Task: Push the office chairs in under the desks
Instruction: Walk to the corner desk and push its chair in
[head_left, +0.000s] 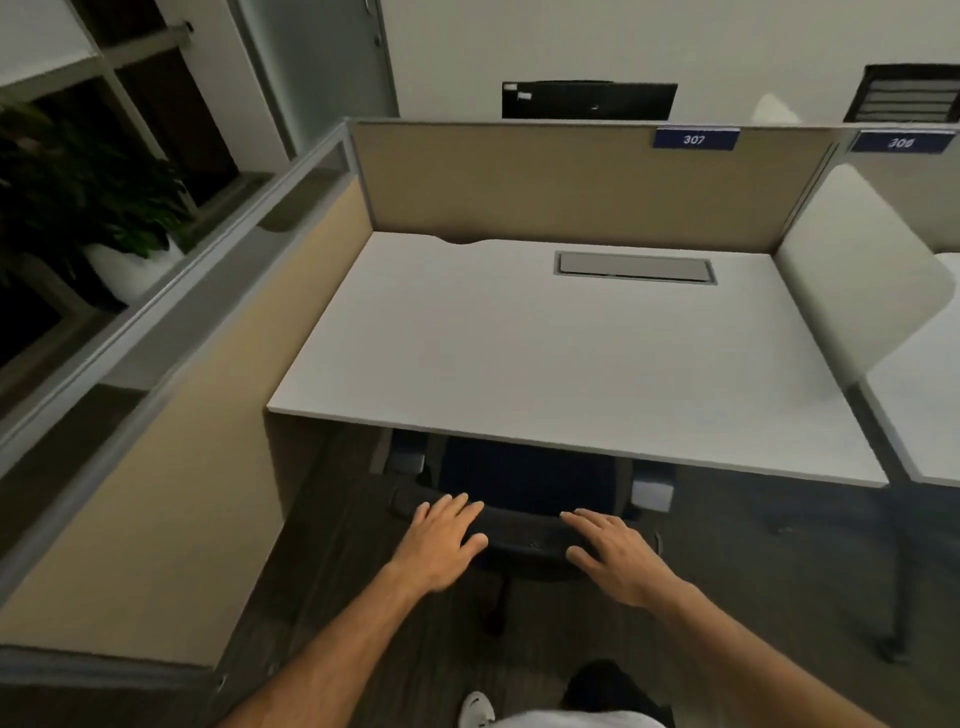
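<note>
**Inspector:** While the desk (545, 353) fills the centre of the view, with its front edge running from nine o'clock down toward four o'clock, the office chair (524, 488) sits at six o'clock of it, seat largely beneath the top and backrest standing just outside the edge.

**Assessor:** Hazards, largest first?

**Inspector:** The tan partition (171, 441) at nine o'clock stands near the chair's left side; an uneven push could swing the chair into it. Next, the armrests (652, 491): both lie close under the desk edge, and whether they pass beneath it I cannot tell. If not, they would strike it.

**Assessor:** And the hands?

**Inspector:** The left hand (444, 540) and right hand (613, 556) rest flat on the backrest top, fingers spread, gripping nothing. In my judgement a hard shove risks the palms slipping forward, or fingers caught between backrest and desk edge.
</note>
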